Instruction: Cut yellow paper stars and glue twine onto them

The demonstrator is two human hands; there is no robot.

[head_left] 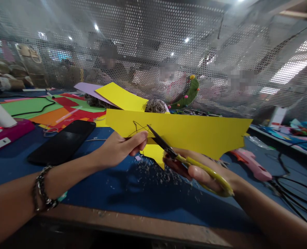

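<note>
My left hand (119, 147) pinches the lower left edge of a wide yellow paper sheet (195, 133) held above the blue table. A star outline is drawn in pen on the sheet near my fingers. My right hand (195, 171) grips yellow-handled scissors (174, 152); their dark blades cut into the sheet beside the star. A yellow offcut hangs below the blades.
A black phone (62, 141) lies left of my hands. Coloured paper sheets (52, 110), a pink box (5, 133) and a second yellow sheet (122, 97) sit behind. A pink glue gun (252, 164) and black cables (290, 186) are right. A perforated screen (153, 52) with people behind it closes the back.
</note>
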